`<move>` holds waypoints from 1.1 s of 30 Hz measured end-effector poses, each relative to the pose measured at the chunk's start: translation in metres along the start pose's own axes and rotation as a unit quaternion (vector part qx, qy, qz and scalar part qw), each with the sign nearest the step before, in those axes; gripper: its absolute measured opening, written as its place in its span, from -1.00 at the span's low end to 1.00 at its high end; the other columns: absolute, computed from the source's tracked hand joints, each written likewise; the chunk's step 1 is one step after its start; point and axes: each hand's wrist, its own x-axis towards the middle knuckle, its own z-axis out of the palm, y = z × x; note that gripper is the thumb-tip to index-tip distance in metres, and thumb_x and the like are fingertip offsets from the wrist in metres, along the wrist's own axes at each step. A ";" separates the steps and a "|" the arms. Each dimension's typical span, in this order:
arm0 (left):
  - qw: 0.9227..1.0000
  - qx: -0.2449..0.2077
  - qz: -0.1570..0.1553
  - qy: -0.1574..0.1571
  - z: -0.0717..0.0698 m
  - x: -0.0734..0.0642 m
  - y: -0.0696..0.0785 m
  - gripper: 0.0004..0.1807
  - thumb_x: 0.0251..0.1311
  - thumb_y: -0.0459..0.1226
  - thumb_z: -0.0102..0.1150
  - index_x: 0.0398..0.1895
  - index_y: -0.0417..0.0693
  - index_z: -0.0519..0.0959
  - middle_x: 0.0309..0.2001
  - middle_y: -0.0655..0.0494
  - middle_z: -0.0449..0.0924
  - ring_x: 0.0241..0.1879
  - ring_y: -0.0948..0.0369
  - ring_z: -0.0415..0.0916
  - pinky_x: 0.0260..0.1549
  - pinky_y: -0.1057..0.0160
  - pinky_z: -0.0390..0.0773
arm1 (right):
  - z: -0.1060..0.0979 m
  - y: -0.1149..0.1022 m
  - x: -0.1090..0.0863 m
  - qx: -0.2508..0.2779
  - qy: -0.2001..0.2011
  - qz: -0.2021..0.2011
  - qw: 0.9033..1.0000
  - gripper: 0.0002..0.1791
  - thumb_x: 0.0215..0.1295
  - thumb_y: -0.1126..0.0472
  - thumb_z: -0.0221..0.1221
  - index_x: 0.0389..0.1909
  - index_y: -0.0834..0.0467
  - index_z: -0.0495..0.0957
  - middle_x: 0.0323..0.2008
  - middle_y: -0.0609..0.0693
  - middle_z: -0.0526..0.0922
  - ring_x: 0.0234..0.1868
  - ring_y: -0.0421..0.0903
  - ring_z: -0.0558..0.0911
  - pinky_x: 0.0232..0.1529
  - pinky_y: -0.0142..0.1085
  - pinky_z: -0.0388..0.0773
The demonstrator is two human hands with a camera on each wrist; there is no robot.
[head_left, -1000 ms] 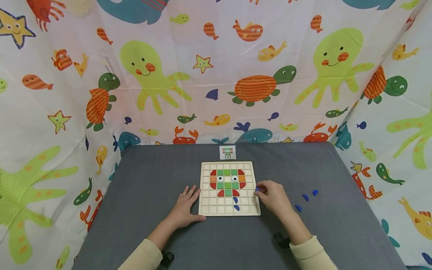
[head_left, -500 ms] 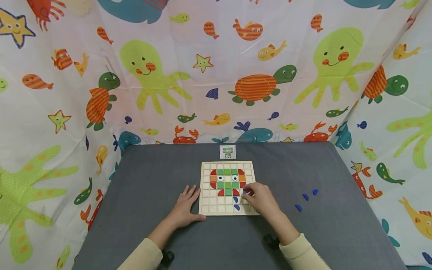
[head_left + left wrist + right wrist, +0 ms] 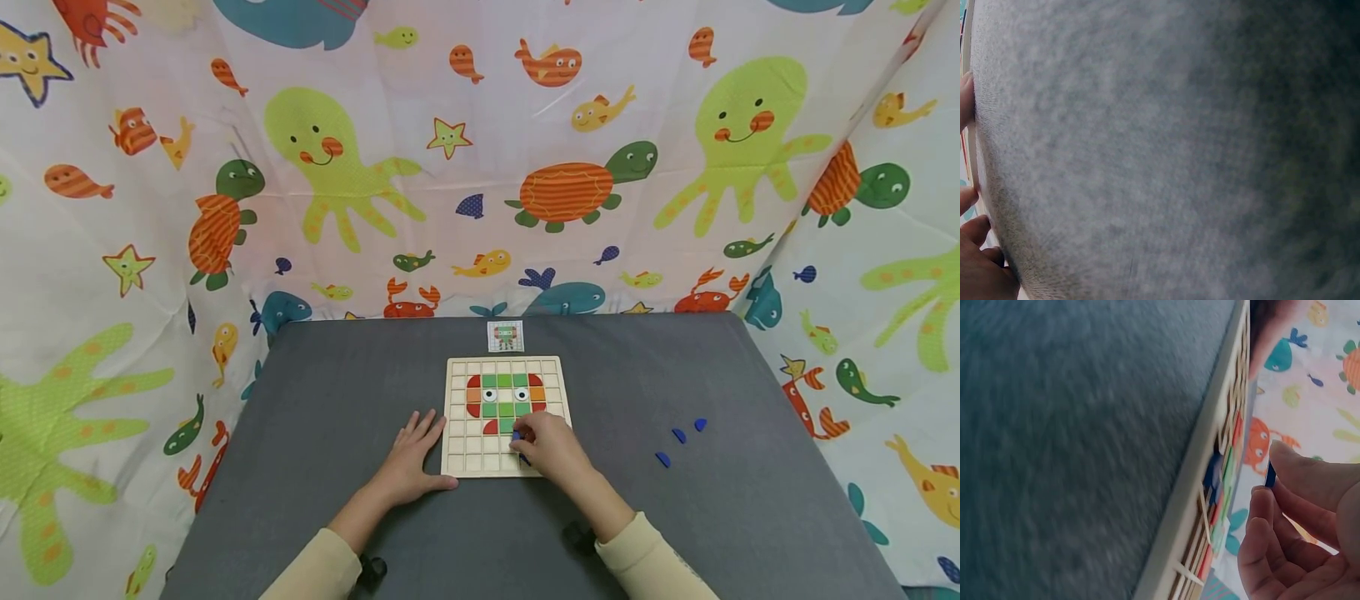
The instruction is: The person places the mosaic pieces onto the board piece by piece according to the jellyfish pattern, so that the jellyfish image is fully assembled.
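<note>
My right hand is over the lower half of the wooden grid board, pinching a small blue half-round tile between thumb and fingertip. That hand covers part of the board; a dark blue tile peeks out beneath it. Red, orange and green tiles and two eye tiles form a face in the upper grid. My left hand lies spread at the board's left side, fingertips at the edge and thumb by the near corner. Its fingers show at the border of the left wrist view.
Three loose blue half-round tiles, the nearest one among them, lie on the grey table to the right. A small printed picture card lies beyond the board. Behind the table hangs a curtain with sea animals.
My right hand has moved left from the board's right edge to over its lower middle, carrying the blue tile. My left hand has stayed at the board's left edge.
</note>
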 end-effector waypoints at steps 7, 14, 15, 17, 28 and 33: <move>1.000 0.001 -0.002 0.001 0.001 0.001 -0.001 0.23 -0.09 0.19 0.54 0.62 0.03 0.10 0.63 -0.03 -0.04 0.62 -0.13 -0.28 0.51 -0.27 -0.07 | 0.013 0.000 0.005 -0.013 -0.022 0.000 1.000 -0.84 0.13 0.27 0.46 -0.27 0.19 0.74 -0.48 -0.11 0.63 -0.48 -0.23 0.48 -0.41 -0.34 0.47; 1.000 0.005 -0.004 0.003 0.001 0.001 0.000 0.22 -0.10 0.18 0.55 0.61 0.04 0.11 0.62 -0.03 -0.03 0.62 -0.14 -0.27 0.50 -0.28 -0.06 | 0.020 -0.005 0.007 -0.042 -0.033 0.017 0.998 -0.85 0.11 0.30 0.45 -0.28 0.20 0.74 -0.43 -0.06 0.67 -0.45 -0.19 0.50 -0.36 -0.25 0.54; 1.000 0.005 -0.004 0.003 0.001 0.001 0.000 0.22 -0.10 0.18 0.54 0.61 0.04 0.11 0.63 -0.02 -0.03 0.62 -0.14 -0.27 0.50 -0.28 -0.06 | 0.020 -0.006 0.007 -0.044 -0.033 0.019 0.998 -0.85 0.11 0.30 0.45 -0.29 0.20 0.75 -0.43 -0.06 0.68 -0.44 -0.18 0.52 -0.34 -0.24 0.54; 1.000 0.003 -0.004 0.003 0.001 0.001 0.000 0.23 -0.10 0.19 0.54 0.61 0.04 0.11 0.63 -0.02 -0.04 0.62 -0.14 -0.27 0.50 -0.27 -0.06 | 0.021 -0.008 0.008 -0.049 -0.031 0.019 0.998 -0.86 0.10 0.32 0.44 -0.30 0.20 0.75 -0.41 -0.04 0.70 -0.43 -0.17 0.54 -0.33 -0.22 0.56; 1.000 0.005 -0.005 -0.001 0.004 0.002 -0.002 0.23 -0.09 0.20 0.53 0.62 0.06 0.09 0.63 -0.01 -0.06 0.62 -0.12 -0.29 0.51 -0.25 -0.08 | 0.023 -0.008 0.010 -0.073 -0.027 0.018 0.997 -0.86 0.08 0.31 0.44 -0.30 0.17 0.75 -0.41 -0.04 0.70 -0.41 -0.15 0.57 -0.33 -0.21 0.56; 1.000 0.002 -0.006 -0.001 0.003 0.002 -0.001 0.23 -0.08 0.20 0.53 0.62 0.06 0.09 0.63 0.00 -0.06 0.62 -0.11 -0.29 0.51 -0.26 -0.08 | 0.023 -0.007 0.010 -0.071 -0.027 0.014 0.997 -0.84 0.10 0.30 0.45 -0.26 0.16 0.76 -0.39 -0.05 0.68 -0.41 -0.16 0.54 -0.31 -0.21 0.55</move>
